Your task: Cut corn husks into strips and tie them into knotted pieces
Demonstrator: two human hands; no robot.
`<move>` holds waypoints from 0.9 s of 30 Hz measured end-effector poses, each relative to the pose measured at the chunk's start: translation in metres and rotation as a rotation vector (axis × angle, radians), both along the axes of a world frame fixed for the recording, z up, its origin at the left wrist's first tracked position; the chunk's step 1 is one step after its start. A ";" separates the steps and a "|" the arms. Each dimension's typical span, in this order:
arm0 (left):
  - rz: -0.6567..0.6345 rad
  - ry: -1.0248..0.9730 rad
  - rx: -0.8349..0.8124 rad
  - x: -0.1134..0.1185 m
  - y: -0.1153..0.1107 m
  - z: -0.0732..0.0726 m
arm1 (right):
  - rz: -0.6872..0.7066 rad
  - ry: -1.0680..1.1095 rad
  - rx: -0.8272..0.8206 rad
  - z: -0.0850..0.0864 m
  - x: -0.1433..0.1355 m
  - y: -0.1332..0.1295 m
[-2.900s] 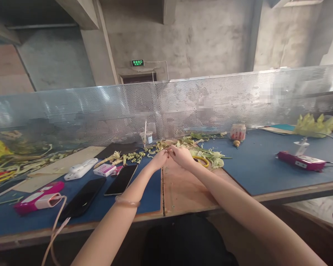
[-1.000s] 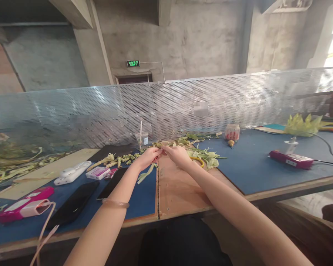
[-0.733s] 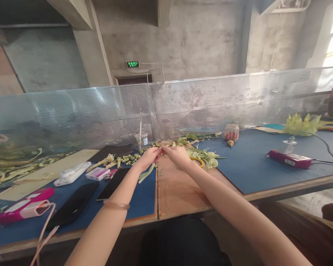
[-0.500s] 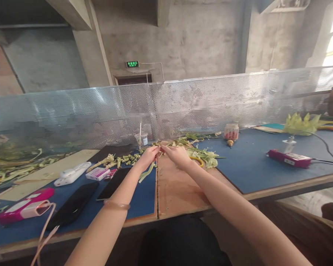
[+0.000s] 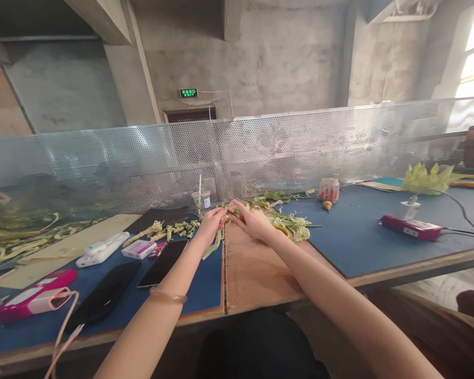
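Keep the left hand (image 5: 210, 224) steady, fingers (image 5: 219, 213) pinching the pale green strip (image 5: 212, 247) hanging below over the desk (image 5: 256, 273), and the right hand (image 5: 256, 222), its grip too small to tell, close beside.

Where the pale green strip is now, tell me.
In the head view, the pale green strip shows below the left hand, left of the wooden board.

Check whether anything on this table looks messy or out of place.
Two things: leafy scraps lie strewn untidily across the back of the table, and a pale cable droops over its front edge, one connector unplugged.
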State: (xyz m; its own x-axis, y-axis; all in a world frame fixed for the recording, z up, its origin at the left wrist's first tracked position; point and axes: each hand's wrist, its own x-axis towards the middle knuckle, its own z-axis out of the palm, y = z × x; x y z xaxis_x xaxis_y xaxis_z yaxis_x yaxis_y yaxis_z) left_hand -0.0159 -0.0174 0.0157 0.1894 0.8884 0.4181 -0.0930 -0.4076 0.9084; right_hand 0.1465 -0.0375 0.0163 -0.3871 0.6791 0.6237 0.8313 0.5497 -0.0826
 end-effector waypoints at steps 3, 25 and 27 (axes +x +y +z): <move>-0.003 -0.001 -0.010 -0.001 0.000 -0.001 | -0.035 0.202 -0.011 0.012 0.024 0.008; 0.013 -0.070 -0.063 -0.005 -0.002 0.003 | -0.228 -0.387 -0.717 -0.003 0.077 0.020; 0.012 -0.082 -0.068 -0.005 -0.002 0.003 | -0.247 -0.409 -0.734 -0.002 0.077 0.022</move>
